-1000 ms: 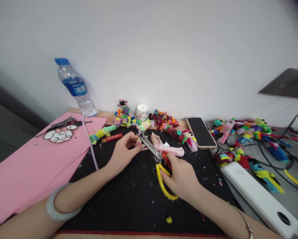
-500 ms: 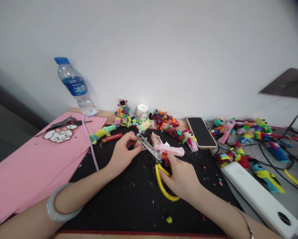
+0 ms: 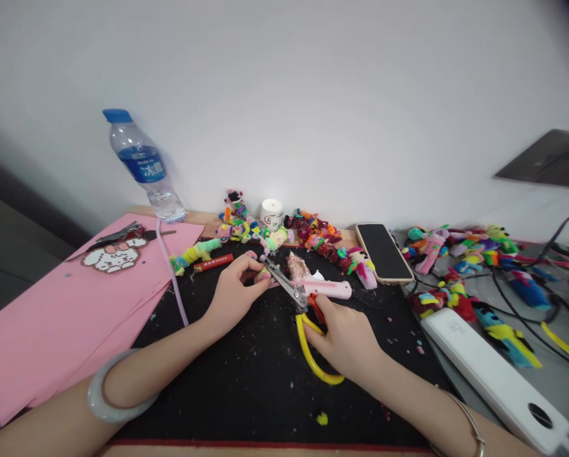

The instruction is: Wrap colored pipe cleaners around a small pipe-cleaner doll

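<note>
My right hand (image 3: 348, 336) grips a pair of scissors (image 3: 287, 287) with yellow and red handles, its blades pointing up and left. Closed around a small fuzzy pink and yellow piece (image 3: 264, 275), my left hand (image 3: 236, 295) is just left of the blade tips. The blades reach that piece; whether they touch it I cannot tell. Behind the scissors lies a pale pink hot glue gun (image 3: 329, 289) with a stained nozzle end. A red stick-shaped packet (image 3: 214, 263) lies beyond my left hand. Small scraps dot the black mat (image 3: 246, 387), among them a yellow-green tuft (image 3: 322, 419).
Colourful pipe-cleaner figures (image 3: 322, 244) line the wall, with more at the right among black cables. A white tub (image 3: 271, 214), a phone (image 3: 384, 252) and a white power strip (image 3: 496, 381) lie around the mat. Pink paper sheets (image 3: 51, 317) and a water bottle (image 3: 144, 165) are at left.
Almost nothing differs. Both hands stay in place, with the scissor blades perhaps very slightly closer together.
</note>
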The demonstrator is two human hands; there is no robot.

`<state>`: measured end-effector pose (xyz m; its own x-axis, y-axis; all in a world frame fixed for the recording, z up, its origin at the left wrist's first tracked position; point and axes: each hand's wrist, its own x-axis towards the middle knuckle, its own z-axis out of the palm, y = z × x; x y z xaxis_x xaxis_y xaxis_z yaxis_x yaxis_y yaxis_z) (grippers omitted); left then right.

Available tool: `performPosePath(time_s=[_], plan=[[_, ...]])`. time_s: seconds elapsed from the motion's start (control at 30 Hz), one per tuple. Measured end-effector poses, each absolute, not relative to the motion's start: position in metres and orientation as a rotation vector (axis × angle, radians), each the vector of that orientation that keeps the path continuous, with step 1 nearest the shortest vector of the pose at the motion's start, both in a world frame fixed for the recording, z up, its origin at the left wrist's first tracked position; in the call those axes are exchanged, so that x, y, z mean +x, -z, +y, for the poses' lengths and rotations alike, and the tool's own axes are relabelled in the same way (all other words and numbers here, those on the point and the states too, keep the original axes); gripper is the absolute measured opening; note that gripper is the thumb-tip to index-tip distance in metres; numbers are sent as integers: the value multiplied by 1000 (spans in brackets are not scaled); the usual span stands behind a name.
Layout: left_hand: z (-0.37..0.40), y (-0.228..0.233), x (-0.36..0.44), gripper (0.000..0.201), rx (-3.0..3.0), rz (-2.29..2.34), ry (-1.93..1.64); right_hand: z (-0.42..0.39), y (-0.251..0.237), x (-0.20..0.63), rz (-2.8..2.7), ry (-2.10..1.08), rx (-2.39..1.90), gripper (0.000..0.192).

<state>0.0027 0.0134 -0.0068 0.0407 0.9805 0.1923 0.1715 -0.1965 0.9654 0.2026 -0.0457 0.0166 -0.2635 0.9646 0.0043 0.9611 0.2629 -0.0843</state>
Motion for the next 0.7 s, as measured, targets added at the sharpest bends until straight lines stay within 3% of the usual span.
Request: performPosePath(time_s=[0.7], plan=[[14, 5, 3, 16, 1465, 1247, -1201, -49, -15, 201, -2419, -50, -1855, 22]])
